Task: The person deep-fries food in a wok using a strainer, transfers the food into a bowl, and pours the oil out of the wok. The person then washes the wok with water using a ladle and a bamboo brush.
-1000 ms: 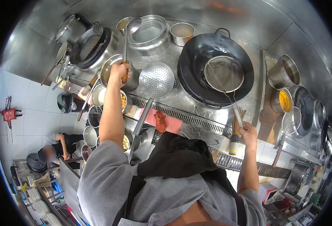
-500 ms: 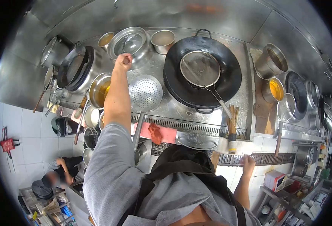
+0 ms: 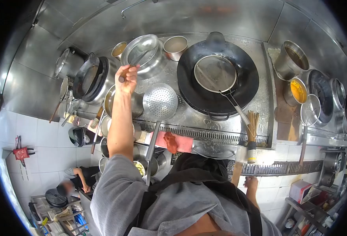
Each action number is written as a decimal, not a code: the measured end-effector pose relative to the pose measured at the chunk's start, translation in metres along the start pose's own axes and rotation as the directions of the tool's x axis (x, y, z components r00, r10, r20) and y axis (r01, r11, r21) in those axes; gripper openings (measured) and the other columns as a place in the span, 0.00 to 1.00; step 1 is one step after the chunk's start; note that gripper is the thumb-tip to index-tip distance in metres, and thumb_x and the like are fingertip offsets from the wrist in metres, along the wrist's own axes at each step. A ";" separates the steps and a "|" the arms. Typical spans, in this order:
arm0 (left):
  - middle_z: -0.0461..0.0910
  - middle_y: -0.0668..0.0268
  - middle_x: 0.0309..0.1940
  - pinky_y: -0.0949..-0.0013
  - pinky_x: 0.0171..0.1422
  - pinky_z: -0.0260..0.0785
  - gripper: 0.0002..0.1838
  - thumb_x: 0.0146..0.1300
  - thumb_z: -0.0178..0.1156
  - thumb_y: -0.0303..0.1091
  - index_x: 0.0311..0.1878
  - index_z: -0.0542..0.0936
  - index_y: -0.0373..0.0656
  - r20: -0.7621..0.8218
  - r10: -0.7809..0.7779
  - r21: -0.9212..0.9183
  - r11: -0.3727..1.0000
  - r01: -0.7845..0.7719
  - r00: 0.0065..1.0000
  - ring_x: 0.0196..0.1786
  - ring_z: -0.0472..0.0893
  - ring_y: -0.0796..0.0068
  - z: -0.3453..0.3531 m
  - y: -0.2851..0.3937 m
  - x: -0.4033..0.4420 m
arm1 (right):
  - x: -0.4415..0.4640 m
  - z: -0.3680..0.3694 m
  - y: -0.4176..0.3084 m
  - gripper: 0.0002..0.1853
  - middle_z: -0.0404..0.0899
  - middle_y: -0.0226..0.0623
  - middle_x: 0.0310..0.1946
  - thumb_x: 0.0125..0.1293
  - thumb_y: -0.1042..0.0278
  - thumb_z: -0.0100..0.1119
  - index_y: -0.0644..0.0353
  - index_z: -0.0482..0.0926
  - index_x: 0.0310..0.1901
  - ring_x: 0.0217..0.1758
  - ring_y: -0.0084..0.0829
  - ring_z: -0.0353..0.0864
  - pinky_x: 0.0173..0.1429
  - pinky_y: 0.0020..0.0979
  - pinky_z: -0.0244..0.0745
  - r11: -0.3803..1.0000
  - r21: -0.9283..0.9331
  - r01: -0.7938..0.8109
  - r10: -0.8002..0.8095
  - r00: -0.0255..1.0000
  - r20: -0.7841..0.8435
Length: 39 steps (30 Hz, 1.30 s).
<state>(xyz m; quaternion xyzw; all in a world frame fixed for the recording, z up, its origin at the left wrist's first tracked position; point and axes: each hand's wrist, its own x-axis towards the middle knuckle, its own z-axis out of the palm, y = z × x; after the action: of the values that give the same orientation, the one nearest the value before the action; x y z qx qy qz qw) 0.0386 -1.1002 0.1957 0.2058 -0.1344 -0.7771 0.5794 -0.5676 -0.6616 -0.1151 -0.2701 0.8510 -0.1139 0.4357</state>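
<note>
My left hand [image 3: 127, 78] is closed round the wooden handle of a ladle [image 3: 147, 41], whose bowl is over the large steel pot [image 3: 129, 53] at the back left. My right hand [image 3: 251, 182] hangs low near the front edge, beside the grate; its fingers look curled, but what they hold, if anything, is too small to tell. A round mesh strainer [image 3: 215, 73] lies in the black wok [image 3: 244, 74], its handle over the rim. The perforated skimmer [image 3: 160, 101] rests on the stove left of the wok.
A bamboo brush [image 3: 252, 137] stands at the stove's front edge. A red cloth [image 3: 170, 142] lies on a pink one. Small pots flank the large pot. At right are a tall pot [image 3: 294, 59] and a pot of orange food [image 3: 298, 91]. Another person [image 3: 79, 179] is at lower left.
My left hand has moved with the ladle from the pots at left to the large pot. My right hand has let go of the strainer handle and dropped down toward my body.
</note>
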 end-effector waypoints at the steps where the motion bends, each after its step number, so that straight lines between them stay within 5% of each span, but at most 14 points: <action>1: 0.68 0.64 0.26 0.81 0.18 0.64 0.24 0.61 0.52 0.28 0.51 0.62 0.13 0.022 -0.023 0.026 0.999 0.022 0.999 0.20 0.67 0.81 0.014 -0.005 -0.010 | 0.011 0.002 -0.010 0.12 0.81 0.42 0.20 0.58 0.64 0.59 0.68 0.81 0.33 0.18 0.32 0.82 0.25 0.30 0.78 0.996 -0.076 0.054 -0.054 0.999 0.000; 4: 0.67 0.62 0.28 0.79 0.17 0.65 0.27 0.63 0.48 0.31 0.56 0.58 0.14 0.119 -0.127 0.009 0.992 0.127 0.985 0.19 0.69 0.78 0.052 -0.017 -0.037 | 0.068 0.035 0.004 0.15 0.78 0.41 0.15 0.60 0.67 0.51 0.66 0.78 0.21 0.14 0.31 0.79 0.20 0.31 0.75 0.969 -0.159 0.188 -0.188 0.982 0.015; 6: 0.67 0.60 0.28 0.76 0.17 0.66 0.28 0.64 0.46 0.31 0.59 0.55 0.15 0.184 -0.188 -0.002 0.982 0.191 0.965 0.20 0.71 0.74 0.072 -0.027 -0.053 | 0.099 0.053 0.012 0.13 0.78 0.42 0.15 0.58 0.65 0.53 0.64 0.79 0.22 0.16 0.32 0.80 0.23 0.32 0.76 0.523 -0.646 0.556 -0.525 0.807 0.270; 7: 0.67 0.60 0.28 0.76 0.17 0.66 0.28 0.64 0.46 0.31 0.59 0.55 0.15 0.176 -0.190 0.007 0.981 0.192 0.966 0.20 0.71 0.74 0.080 -0.032 -0.058 | 0.115 0.072 0.023 0.13 0.78 0.42 0.15 0.58 0.65 0.53 0.64 0.79 0.22 0.16 0.32 0.80 0.23 0.32 0.76 0.527 -0.637 0.563 -0.525 0.805 0.277; 8: 0.66 0.59 0.28 0.76 0.17 0.66 0.28 0.64 0.45 0.31 0.59 0.55 0.15 0.196 -0.220 0.011 0.975 0.222 0.956 0.19 0.71 0.74 0.088 -0.039 -0.062 | 0.131 0.095 0.037 0.12 0.79 0.44 0.17 0.57 0.65 0.54 0.63 0.80 0.22 0.20 0.34 0.82 0.27 0.35 0.77 0.765 -0.496 0.412 -0.459 0.888 0.029; 10: 0.66 0.58 0.28 0.74 0.16 0.66 0.28 0.64 0.45 0.31 0.59 0.55 0.15 0.182 -0.261 0.005 0.964 0.265 0.948 0.18 0.70 0.73 0.098 -0.055 -0.069 | 0.140 0.113 0.028 0.11 0.79 0.44 0.17 0.56 0.65 0.54 0.63 0.80 0.23 0.20 0.35 0.82 0.27 0.35 0.77 0.956 -0.224 0.189 -0.229 0.958 -0.170; 13: 0.66 0.57 0.28 0.73 0.16 0.66 0.31 0.65 0.43 0.31 0.62 0.49 0.15 0.143 -0.307 0.029 0.952 0.306 0.941 0.16 0.70 0.71 0.108 -0.083 -0.075 | 0.147 0.126 0.010 0.11 0.79 0.45 0.18 0.56 0.65 0.55 0.63 0.80 0.25 0.21 0.36 0.82 0.29 0.36 0.77 0.990 -0.133 0.052 -0.081 0.970 -0.228; 17: 0.67 0.57 0.26 0.73 0.11 0.64 0.28 0.62 0.46 0.31 0.60 0.57 0.16 -0.066 -0.329 0.228 0.914 0.335 0.942 0.12 0.68 0.72 0.115 -0.108 -0.078 | 0.157 0.137 0.009 0.10 0.80 0.46 0.19 0.55 0.65 0.56 0.63 0.80 0.27 0.22 0.37 0.82 0.30 0.37 0.78 0.996 -0.093 0.005 -0.029 0.967 -0.252; 21: 0.66 0.62 0.19 0.77 0.10 0.56 0.26 0.53 0.51 0.30 0.53 0.67 0.21 -0.332 -0.088 0.749 0.581 0.319 0.939 0.11 0.65 0.77 0.142 -0.131 -0.083 | 0.176 0.137 0.002 0.10 0.80 0.47 0.20 0.54 0.65 0.56 0.64 0.80 0.29 0.23 0.39 0.82 0.31 0.38 0.78 0.997 -0.079 -0.013 -0.008 0.966 -0.258; 29: 0.71 0.67 0.22 0.79 0.17 0.57 0.25 0.42 0.55 0.21 0.50 0.71 0.30 -0.306 0.278 0.944 0.215 0.251 0.911 0.15 0.68 0.80 0.129 -0.118 -0.102 | 0.211 0.134 -0.018 0.11 0.80 0.49 0.22 0.52 0.65 0.58 0.65 0.80 0.33 0.25 0.41 0.83 0.34 0.40 0.78 0.997 -0.080 0.006 -0.025 0.971 -0.236; 31: 0.70 0.69 0.22 0.77 0.19 0.58 0.24 0.42 0.56 0.22 0.48 0.72 0.31 -0.234 0.410 0.968 0.017 0.249 0.881 0.17 0.69 0.81 0.112 -0.095 -0.100 | 0.210 0.132 -0.021 0.11 0.80 0.50 0.22 0.52 0.66 0.58 0.65 0.80 0.34 0.25 0.42 0.83 0.35 0.40 0.78 0.997 -0.079 0.021 -0.039 0.969 -0.243; 37: 0.72 0.67 0.22 0.75 0.19 0.60 0.11 0.42 0.56 0.22 0.34 0.76 0.35 -0.263 0.547 0.947 -0.008 0.320 0.794 0.17 0.70 0.78 0.052 -0.025 -0.078 | 0.186 0.146 0.023 0.14 0.81 0.52 0.24 0.50 0.66 0.59 0.65 0.80 0.37 0.27 0.44 0.83 0.37 0.41 0.78 0.990 -0.088 0.107 -0.131 0.930 -0.343; 39: 0.72 0.66 0.17 0.72 0.16 0.57 0.12 0.42 0.58 0.22 0.35 0.77 0.33 -0.359 0.583 0.931 0.173 0.321 0.729 0.14 0.70 0.75 0.039 -0.004 -0.070 | 0.167 0.151 0.042 0.14 0.81 0.52 0.24 0.50 0.66 0.59 0.65 0.80 0.38 0.27 0.45 0.83 0.38 0.42 0.79 0.976 -0.116 0.183 -0.215 0.878 -0.428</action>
<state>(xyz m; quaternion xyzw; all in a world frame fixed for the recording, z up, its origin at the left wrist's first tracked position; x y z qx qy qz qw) 0.0339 -1.0329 0.2398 0.7711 -0.3993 -0.3126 0.3851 -0.5406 -0.7139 -0.3368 -0.3390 0.8983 -0.1850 0.2093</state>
